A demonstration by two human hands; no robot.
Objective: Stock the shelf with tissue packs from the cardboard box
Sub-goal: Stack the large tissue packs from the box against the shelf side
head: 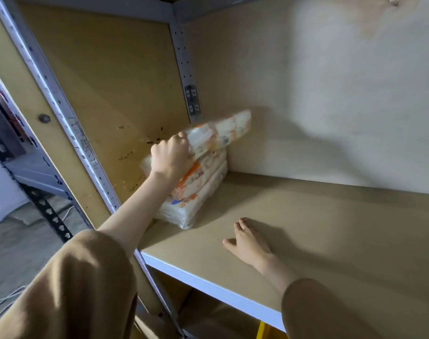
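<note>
Tissue packs (196, 187) lie stacked in the shelf's (331, 228) back-left corner, against both walls.

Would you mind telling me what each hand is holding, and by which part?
The left hand has its grip on the near end of the top tissue pack. The right hand holds nothing, resting flat on the shelf.

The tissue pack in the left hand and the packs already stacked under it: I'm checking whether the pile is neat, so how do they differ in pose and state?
The held tissue pack is tilted, far end raised toward the back wall; the stacked packs lie flat on the shelf. The left hand grips the held pack, while nothing grips the stacked packs. The right hand rests flat on the shelf. Both share white wrapping with orange print.
</note>
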